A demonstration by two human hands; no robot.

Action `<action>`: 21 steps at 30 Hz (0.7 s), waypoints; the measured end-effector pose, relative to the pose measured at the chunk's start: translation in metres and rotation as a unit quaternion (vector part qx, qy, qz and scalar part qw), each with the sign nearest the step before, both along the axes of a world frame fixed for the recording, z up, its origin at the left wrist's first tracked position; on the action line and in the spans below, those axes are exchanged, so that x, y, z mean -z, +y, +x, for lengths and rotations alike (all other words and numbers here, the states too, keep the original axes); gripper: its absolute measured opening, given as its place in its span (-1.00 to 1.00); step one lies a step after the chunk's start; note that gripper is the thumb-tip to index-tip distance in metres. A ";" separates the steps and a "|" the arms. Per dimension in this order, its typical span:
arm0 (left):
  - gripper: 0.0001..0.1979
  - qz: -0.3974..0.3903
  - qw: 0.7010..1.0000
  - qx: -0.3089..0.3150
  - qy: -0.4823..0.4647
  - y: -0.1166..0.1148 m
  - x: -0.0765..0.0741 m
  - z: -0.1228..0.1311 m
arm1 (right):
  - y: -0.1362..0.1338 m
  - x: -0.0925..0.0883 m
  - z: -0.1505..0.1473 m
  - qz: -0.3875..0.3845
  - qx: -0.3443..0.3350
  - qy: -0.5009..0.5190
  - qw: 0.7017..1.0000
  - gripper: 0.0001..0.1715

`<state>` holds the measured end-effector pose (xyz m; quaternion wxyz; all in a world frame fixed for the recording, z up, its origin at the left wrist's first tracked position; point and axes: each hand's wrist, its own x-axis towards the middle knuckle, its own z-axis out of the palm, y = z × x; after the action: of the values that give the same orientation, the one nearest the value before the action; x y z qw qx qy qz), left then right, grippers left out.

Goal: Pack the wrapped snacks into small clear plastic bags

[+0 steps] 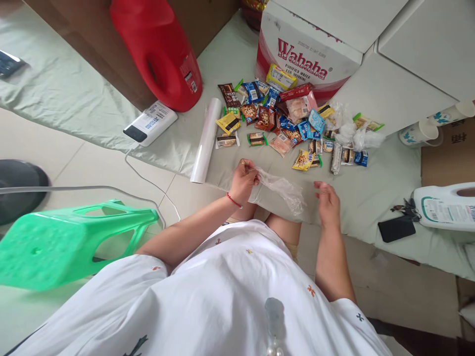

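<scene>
My left hand [244, 179] is closed, pinching one end of a thin clear plastic bag [282, 190] that droops across toward my right hand. My right hand [326, 198] hovers just right of the bag's crumpled end, fingers loosely curled and apart, holding nothing. Both hands are over the near edge of a pale green cloth [367, 193]. Beyond them lies a heap of several small wrapped snacks [282, 123]. A roll of clear plastic bags [206, 140] lies to the left of the snacks.
A Wahaha cardboard box [304, 54] stands behind the snacks. A red jug [159, 49] and a white power bank [150, 123] lie at the left. A green plastic stool [70, 237] is tipped near my left side. At the right are a black phone [396, 229], a white jug [445, 205] and crumpled empty bags [352, 131].
</scene>
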<state>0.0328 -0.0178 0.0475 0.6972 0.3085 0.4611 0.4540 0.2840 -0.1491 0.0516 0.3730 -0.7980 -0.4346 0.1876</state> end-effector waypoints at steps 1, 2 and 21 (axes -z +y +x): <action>-0.72 0.015 1.000 0.006 -0.001 -0.002 0.002 0.000 | 0.003 0.001 -0.005 -0.019 -0.014 0.002 1.000 -0.30; -0.72 0.031 0.999 0.016 0.001 -0.003 0.004 0.000 | 0.007 0.003 -0.011 -0.040 -0.029 0.005 0.999 -0.33; -0.34 0.086 0.930 0.336 0.119 -0.020 0.002 -0.044 | 0.007 -0.071 -0.014 0.102 0.138 0.459 0.872 -0.41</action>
<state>-0.0109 -0.0375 0.0454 0.7199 0.5559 0.3692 0.1909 0.2701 -0.1420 0.1229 0.6321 -0.6317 -0.1165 0.4334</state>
